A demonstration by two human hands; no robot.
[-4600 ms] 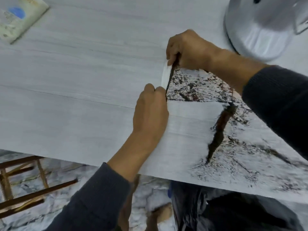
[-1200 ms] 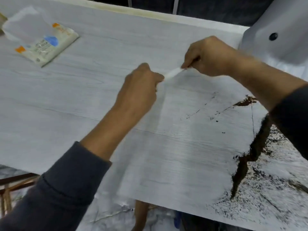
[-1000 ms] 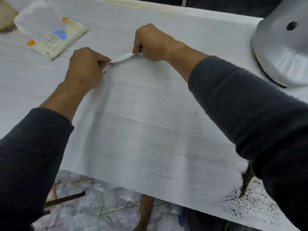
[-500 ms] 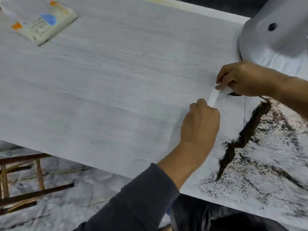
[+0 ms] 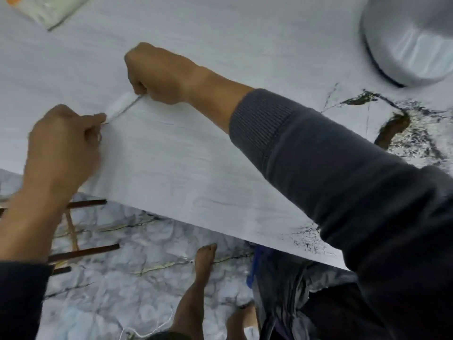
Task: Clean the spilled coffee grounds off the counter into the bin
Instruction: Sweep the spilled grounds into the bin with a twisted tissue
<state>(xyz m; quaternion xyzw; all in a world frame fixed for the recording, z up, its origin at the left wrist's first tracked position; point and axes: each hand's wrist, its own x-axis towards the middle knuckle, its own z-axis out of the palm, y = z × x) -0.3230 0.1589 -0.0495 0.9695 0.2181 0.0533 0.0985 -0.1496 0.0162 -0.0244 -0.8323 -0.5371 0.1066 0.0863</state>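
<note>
Coffee grounds (image 5: 392,128) heaped in a dark ridge at the right of the counter (image 5: 196,155), near the base of a silver appliance (image 5: 411,38), with thin streaks trailing leftward and a dusting of specks (image 5: 304,239) at the near edge. Left and middle of the surface showing no grounds, suggesting much of the spill already gathered toward one side. White strip (image 5: 122,106), apparently a paper or card scraper, stretched edge-on across the counter well left of the pile: left hand (image 5: 63,148) clenched with fingertips pinching its near end, right hand (image 5: 159,72) fisted around its far end. Bin (image 5: 289,285), dark-lined, waiting below the counter edge beneath the speckled patch. Nothing seen falling into it; contents too dark to judge. By appearance, roughly midway: ridge and scattered specks left to sweep over the edge. Packet (image 5: 56,8) lying at the far left corner. Bare feet (image 5: 203,266) on marble floor (image 5: 122,290).
</note>
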